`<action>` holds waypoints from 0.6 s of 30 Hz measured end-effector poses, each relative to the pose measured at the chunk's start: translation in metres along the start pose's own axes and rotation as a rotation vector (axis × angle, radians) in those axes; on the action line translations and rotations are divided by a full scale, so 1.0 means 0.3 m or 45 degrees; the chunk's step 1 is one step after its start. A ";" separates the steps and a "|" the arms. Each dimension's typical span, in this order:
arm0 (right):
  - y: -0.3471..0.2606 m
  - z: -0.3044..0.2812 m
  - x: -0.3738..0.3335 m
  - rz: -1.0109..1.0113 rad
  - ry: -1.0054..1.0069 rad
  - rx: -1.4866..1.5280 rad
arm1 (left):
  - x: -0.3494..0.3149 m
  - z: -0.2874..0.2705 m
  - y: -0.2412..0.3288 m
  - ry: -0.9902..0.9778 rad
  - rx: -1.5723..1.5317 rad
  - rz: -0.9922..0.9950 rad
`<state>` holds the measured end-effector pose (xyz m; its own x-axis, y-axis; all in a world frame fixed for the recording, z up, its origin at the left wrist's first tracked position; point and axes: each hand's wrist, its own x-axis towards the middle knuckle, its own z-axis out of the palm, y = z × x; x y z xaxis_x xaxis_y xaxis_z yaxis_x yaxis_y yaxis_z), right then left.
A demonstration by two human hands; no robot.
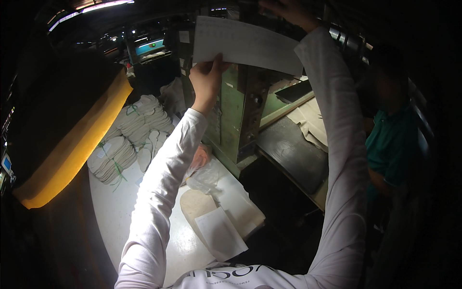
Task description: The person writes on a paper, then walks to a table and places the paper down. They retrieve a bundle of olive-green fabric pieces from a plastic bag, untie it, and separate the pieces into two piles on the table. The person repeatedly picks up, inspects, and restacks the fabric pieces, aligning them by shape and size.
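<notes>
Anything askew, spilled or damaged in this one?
No spill or clear damage shows; just mild untidiness. On the white table, a loose white sheet lies slanted, partly covering a tan rounded piece, beside crumpled clear plastic. The paper in the left hand shows no visible tear.

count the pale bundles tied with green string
2 visible: a pale, layered bundle tied with green string at left on the white table, and a second pale bundle farther back, slightly right. Others may be hidden.

White oblong sheet (248, 44), faintly marked, held up
</notes>
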<state>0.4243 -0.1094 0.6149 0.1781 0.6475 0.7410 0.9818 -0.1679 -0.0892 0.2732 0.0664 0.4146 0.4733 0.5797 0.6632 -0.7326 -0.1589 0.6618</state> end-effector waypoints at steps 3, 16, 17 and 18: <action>-0.003 -0.005 0.004 -0.022 0.002 -0.084 | -0.013 0.012 -0.006 0.042 -0.121 0.040; -0.018 0.006 0.018 0.009 -0.039 -0.041 | 0.004 0.015 -0.026 0.166 0.103 0.175; -0.021 0.006 0.019 -0.010 -0.025 -0.017 | 0.000 0.019 -0.025 0.179 0.102 0.194; -0.026 0.008 0.019 -0.030 -0.012 0.007 | -0.003 0.023 -0.024 0.208 0.124 0.202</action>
<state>0.4180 -0.1027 0.6183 0.1557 0.6579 0.7368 0.9860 -0.1485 -0.0757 0.2813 0.0615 0.4117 0.2648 0.6614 0.7017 -0.7370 -0.3304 0.5896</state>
